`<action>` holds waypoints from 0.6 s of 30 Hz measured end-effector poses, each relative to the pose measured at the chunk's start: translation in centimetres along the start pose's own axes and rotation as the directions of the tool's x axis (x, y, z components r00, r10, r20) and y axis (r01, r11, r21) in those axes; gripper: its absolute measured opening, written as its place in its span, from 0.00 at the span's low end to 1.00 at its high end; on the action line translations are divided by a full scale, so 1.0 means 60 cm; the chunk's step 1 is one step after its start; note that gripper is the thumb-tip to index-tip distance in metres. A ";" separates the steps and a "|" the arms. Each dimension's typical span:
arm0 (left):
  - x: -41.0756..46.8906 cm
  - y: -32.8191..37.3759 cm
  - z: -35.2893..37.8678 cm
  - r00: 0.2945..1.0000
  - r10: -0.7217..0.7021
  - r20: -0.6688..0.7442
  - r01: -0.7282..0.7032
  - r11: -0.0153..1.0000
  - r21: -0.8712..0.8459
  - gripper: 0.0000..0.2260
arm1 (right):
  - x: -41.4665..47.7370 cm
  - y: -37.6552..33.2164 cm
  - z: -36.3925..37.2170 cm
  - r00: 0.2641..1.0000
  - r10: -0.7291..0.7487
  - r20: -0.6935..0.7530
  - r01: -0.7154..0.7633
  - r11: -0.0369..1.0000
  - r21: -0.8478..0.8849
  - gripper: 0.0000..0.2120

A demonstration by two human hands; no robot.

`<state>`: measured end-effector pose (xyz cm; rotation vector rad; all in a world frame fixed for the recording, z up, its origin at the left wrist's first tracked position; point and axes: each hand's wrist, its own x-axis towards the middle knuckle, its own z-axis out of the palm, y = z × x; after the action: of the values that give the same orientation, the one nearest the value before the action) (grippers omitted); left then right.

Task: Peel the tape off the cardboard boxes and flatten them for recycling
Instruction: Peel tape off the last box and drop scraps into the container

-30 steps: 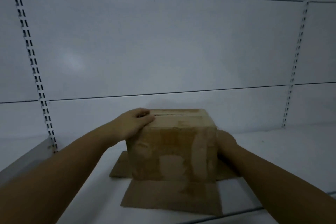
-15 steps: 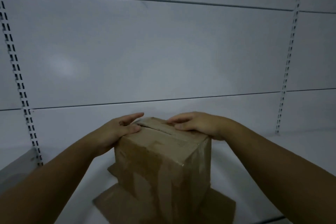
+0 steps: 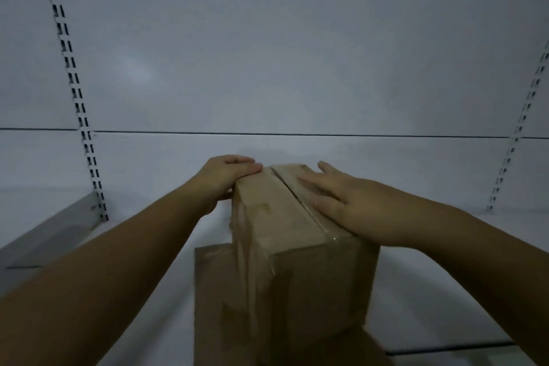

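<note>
A brown cardboard box [image 3: 300,276] stands upright on the white shelf, one corner turned toward me, its top flaps closed with a seam running across the top. Glossy clear tape covers its left face and top edge. My left hand [image 3: 225,175] grips the far left top corner, fingers curled over the edge. My right hand [image 3: 338,202] lies flat on the right top flap with fingers straight and spread. Flattened cardboard [image 3: 214,300] lies under the box.
The white shelf surface [image 3: 445,276] extends to both sides. A white back wall with slotted uprights [image 3: 74,92] rises behind. A grey shelf bracket [image 3: 50,241] angles in at the left.
The box has turned so a corner faces me. My right hand slid from the far top edge to lie flat on the right flap. The view has come closer.
</note>
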<state>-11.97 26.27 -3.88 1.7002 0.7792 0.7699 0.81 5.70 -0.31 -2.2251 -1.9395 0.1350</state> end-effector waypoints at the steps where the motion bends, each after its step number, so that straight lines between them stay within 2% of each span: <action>1: 0.003 -0.003 0.014 0.998 -0.008 -0.067 0.006 0.999 -0.036 0.15 | -0.005 -0.009 0.000 0.999 -0.030 0.025 0.030 0.999 -0.020 0.23; 3: 0.011 -0.005 0.042 0.983 0.008 -0.181 -0.027 0.995 -0.099 0.13 | -0.008 -0.018 -0.004 0.997 -0.034 0.064 0.035 0.999 -0.021 0.23; 6: 0.028 -0.014 0.061 0.935 0.114 -0.337 -0.083 0.991 0.105 0.17 | 0.002 -0.020 -0.010 0.997 0.001 0.072 -0.003 0.999 0.033 0.23; 8: 0.033 -0.018 0.060 0.930 0.142 -0.338 -0.094 0.984 0.154 0.12 | 0.011 -0.015 -0.010 0.998 0.015 0.064 -0.019 0.998 0.067 0.23; 10: 0.019 -0.007 0.058 0.937 0.166 -0.308 -0.147 0.986 0.082 0.06 | 0.024 -0.003 -0.015 0.999 0.029 0.041 -0.033 0.994 0.106 0.22; 11: 0.003 -0.001 0.058 0.933 0.197 -0.302 -0.190 0.980 0.054 0.07 | 0.031 0.004 -0.018 0.999 0.035 0.027 -0.039 0.990 0.135 0.21; 14: -0.062 0.000 0.054 0.891 0.411 -0.195 -0.413 0.910 0.033 0.11 | 0.044 0.014 -0.022 0.999 0.039 0.018 -0.043 0.971 0.235 0.20; 17: -0.085 -0.032 0.042 0.837 0.539 0.092 -0.543 0.839 0.028 0.20 | 0.044 0.018 -0.012 1.000 0.010 0.022 -0.016 0.967 0.253 0.20; 18: -0.079 -0.046 0.037 0.827 0.538 0.162 -0.549 0.835 0.032 0.17 | 0.041 0.019 -0.007 1.000 0.005 0.012 -0.008 0.965 0.263 0.20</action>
<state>-13.25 21.85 -7.58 2.0567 0.2081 0.9925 2.32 7.95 0.00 -2.0613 -1.8002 0.3840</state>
